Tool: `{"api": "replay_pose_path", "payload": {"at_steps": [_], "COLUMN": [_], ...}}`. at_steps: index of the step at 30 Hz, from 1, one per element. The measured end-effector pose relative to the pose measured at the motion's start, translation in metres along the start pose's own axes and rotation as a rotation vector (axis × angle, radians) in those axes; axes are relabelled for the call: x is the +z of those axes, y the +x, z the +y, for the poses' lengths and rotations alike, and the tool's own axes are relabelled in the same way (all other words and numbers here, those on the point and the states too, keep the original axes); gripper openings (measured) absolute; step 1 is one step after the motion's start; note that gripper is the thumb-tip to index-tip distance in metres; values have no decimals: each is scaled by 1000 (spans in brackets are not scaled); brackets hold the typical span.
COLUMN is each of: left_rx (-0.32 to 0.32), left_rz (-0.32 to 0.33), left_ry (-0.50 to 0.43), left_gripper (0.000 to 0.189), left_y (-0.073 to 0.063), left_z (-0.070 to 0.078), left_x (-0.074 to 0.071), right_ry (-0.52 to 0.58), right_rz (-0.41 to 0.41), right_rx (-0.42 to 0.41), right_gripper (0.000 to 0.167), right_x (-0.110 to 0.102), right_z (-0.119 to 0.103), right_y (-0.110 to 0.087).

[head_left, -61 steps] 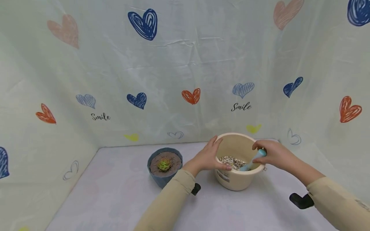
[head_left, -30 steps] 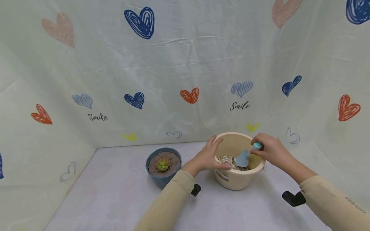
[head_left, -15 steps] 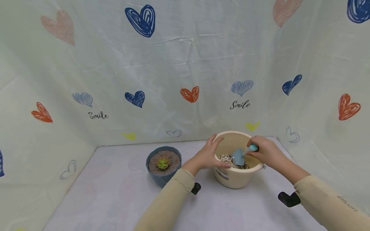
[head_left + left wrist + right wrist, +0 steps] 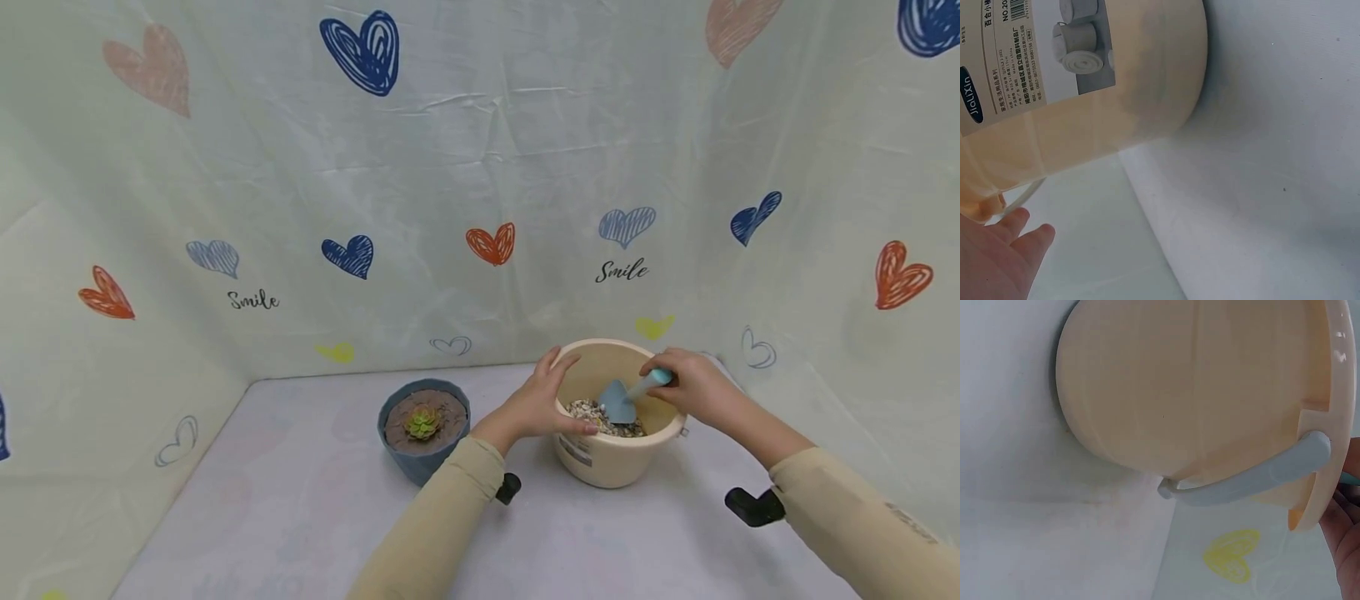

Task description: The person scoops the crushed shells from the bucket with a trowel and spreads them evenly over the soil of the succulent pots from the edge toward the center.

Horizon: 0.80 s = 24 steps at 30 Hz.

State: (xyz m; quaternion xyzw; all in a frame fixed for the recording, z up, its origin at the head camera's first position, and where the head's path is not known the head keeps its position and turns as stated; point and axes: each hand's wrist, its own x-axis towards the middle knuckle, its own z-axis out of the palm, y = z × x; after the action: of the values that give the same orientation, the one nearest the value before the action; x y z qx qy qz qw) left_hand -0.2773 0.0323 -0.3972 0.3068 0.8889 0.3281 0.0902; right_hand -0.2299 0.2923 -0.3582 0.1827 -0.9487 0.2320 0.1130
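Note:
A cream plastic bucket (image 4: 609, 467) stands upright on the table, part-filled with a speckled, gravel-like mix (image 4: 583, 409). My left hand (image 4: 534, 407) holds the bucket's left rim, fingers spread along it and the thumb over the front edge. Over the right rim, my right hand (image 4: 701, 390) grips the pale blue handle of a small trowel (image 4: 617, 403). The trowel's blade is tilted inside the bucket, at the surface of the mix. In the right wrist view, the bucket's wall hides most of the trowel; a grey bail handle (image 4: 1254, 478) hangs down outside.
Left of the bucket is a blue-grey pot (image 4: 412, 467) with a green succulent (image 4: 423, 423) in brown soil. My left forearm passes close by it. A heart-printed sheet (image 4: 450, 167) rises behind the table (image 4: 300, 500). A printed label (image 4: 1007, 69) is on the bucket's side.
The trowel has come up from low at the bucket's right side and shifted left, its blade now showing above the mix. My left hand stays on the rim.

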Motion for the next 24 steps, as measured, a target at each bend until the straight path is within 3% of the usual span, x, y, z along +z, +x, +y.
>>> {"api": "replay_pose_path", "payload": {"at_steps": [8,24], "left_rx": [12,-2], "left_rz": [-4,0], "left_ry": [-32,-23], "left_gripper": [110,110], "left_y": [0,0], "left_z": [1,1], "left_x": [1,2], "right_ry": [82,127], "right_rz": [-18,-32], "right_rx": [84,73], "right_gripper": [18,17], "right_x": [-1,5], "right_z": [6,10], "right_y": [4,11]}}
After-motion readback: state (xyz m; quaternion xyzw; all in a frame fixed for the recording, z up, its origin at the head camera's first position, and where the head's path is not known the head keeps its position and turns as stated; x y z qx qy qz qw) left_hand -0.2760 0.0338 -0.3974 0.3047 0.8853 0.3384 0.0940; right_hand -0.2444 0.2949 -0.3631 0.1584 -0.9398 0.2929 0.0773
